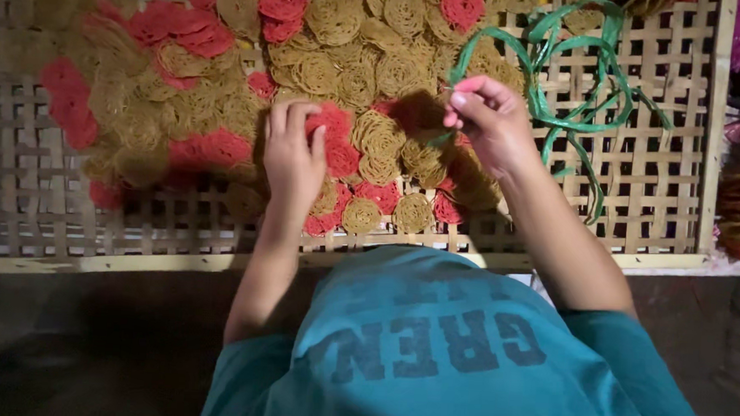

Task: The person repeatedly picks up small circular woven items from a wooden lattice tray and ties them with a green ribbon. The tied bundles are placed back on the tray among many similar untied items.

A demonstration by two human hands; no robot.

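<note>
**Hands over a tray of coiled noodle discs**

The left hand (292,157) lies flat on the heap, fingers (286,115) loosely spread and pressing a red disc (333,143) just beyond the fingertips; it grips nothing. Tan discs (378,137) crowd just right of those fingers, all resting on a woven bamboo tray (676,165). The discs look light, dry and brittle, so I judge they want lifting flat from underneath or by opposite edges, not pinched at the rim. Further right, the right hand (492,126) pinches a green plastic strip (575,75) between thumb and forefinger; the strip loops away past the fingertips, thin, limp and probably slippery. The light is dim, so whether that hand also touches a disc is unclear.
</note>
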